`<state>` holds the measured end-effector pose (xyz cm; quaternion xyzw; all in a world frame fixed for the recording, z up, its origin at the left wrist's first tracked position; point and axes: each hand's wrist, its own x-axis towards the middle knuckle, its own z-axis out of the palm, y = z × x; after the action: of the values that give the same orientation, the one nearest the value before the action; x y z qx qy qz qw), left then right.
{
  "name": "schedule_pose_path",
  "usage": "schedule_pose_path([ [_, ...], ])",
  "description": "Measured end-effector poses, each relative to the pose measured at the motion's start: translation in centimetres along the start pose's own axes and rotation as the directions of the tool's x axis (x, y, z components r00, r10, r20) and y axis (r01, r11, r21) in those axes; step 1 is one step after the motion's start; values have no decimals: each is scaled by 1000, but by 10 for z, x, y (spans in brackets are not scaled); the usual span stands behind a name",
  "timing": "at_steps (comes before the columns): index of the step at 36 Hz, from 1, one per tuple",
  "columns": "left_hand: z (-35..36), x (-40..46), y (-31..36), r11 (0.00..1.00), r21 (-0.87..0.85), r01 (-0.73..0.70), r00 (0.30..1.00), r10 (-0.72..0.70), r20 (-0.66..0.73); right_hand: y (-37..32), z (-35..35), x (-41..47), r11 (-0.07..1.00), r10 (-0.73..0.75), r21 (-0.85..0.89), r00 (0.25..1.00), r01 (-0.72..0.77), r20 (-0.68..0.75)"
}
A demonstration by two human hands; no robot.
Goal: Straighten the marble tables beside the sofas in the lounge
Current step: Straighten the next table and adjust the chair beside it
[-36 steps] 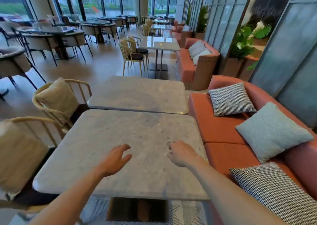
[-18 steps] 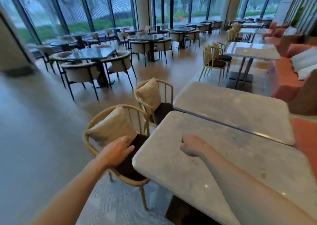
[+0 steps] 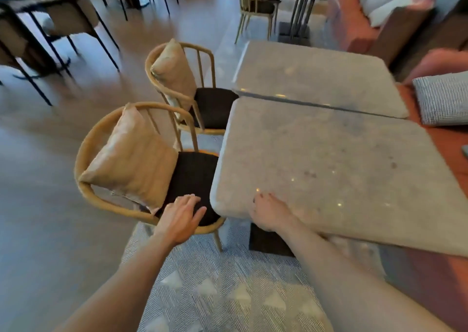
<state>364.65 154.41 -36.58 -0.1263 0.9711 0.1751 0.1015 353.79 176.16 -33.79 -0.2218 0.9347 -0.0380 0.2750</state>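
Two grey marble tables stand edge to edge beside the orange sofa (image 3: 449,149): the near marble table (image 3: 342,174) and the far marble table (image 3: 316,78), with a thin dark gap between them that widens slightly toward the sofa. My right hand (image 3: 268,212) lies on the near table's front left corner, fingers curled on the top and palm over the edge; its thumb is hidden. My left hand (image 3: 181,217) hovers with fingers apart over the dark seat of the near chair (image 3: 101,139), holding nothing.
A second wooden chair (image 3: 177,50) with a beige cushion faces the far table. The near table's dark base (image 3: 268,240) stands on a patterned rug (image 3: 228,293). A checked cushion (image 3: 443,98) lies on the sofa. More chairs and tables fill the floor to the left and behind.
My view has swung left and down toward the near table's corner. My right hand slid from mid-table to the front left corner, and my left hand left the tabletop for the near chair's seat.
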Motion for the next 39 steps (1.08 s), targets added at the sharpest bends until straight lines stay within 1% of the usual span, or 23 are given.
schedule_pose_path([
  [2, 14, 17, 3, 999, 27, -38, 999, 38, -29, 3, 18, 6, 998, 54, 10, 999, -54, 3],
  [4, 29, 36, 5, 995, 38, -92, 993, 95, -71, 3, 36, 18, 996, 79, 33, 996, -78, -30],
  [7, 56, 65, 10, 976, 41, -214, 966, 217, -139, -1, 67, 40, 997, 73, 14, 983, -71, -168],
  [10, 78, 95, 16, 947, 74, -314, 930, 322, -177, -9, 89, 67, 999, 43, 5, 940, -44, -337],
  [13, 109, 116, 14, 927, 57, -372, 900, 375, -221, -16, 117, 95, 997, 75, 19, 871, -76, -485],
  [14, 117, 117, 13, 921, 35, -387, 887, 382, -259, -19, 126, 100, 995, 92, 22, 840, -95, -534],
  [16, 134, 118, 10, 910, -6, -415, 844, 382, -378, -22, 145, 107, 991, 111, 15, 757, -133, -644],
  [18, 144, 124, 8, 889, -53, -454, 779, 367, -508, -22, 156, 113, 989, 111, 17, 670, -145, -734],
  [19, 142, 126, 7, 880, -62, -472, 743, 359, -564, -25, 153, 115, 990, 107, 22, 636, -140, -764],
  [21, 154, 135, 2, 861, -52, -506, 684, 364, -632, -25, 159, 124, 990, 112, 35, 595, -140, -796],
  [24, 161, 142, -1, 843, -3, -538, 617, 391, -682, -23, 163, 129, 988, 110, 31, 536, -154, -837],
  [25, 162, 144, -2, 839, 10, -544, 607, 402, -686, -23, 163, 130, 986, 109, 25, 531, -164, -840],
  [28, 159, 146, -1, 832, 19, -555, 598, 415, -686, -25, 157, 128, 981, 123, 12, 571, -195, -812],
  [32, 158, 150, -3, 826, 35, -563, 586, 428, -688, -27, 154, 129, 978, 138, 11, 601, -210, -787],
  [35, 157, 158, -5, 818, 28, -575, 575, 428, -698, -29, 151, 134, 977, 143, 16, 596, -213, -790],
  [39, 157, 166, -10, 810, 37, -585, 559, 435, -706, -31, 152, 142, 977, 142, 23, 561, -214, -816],
])
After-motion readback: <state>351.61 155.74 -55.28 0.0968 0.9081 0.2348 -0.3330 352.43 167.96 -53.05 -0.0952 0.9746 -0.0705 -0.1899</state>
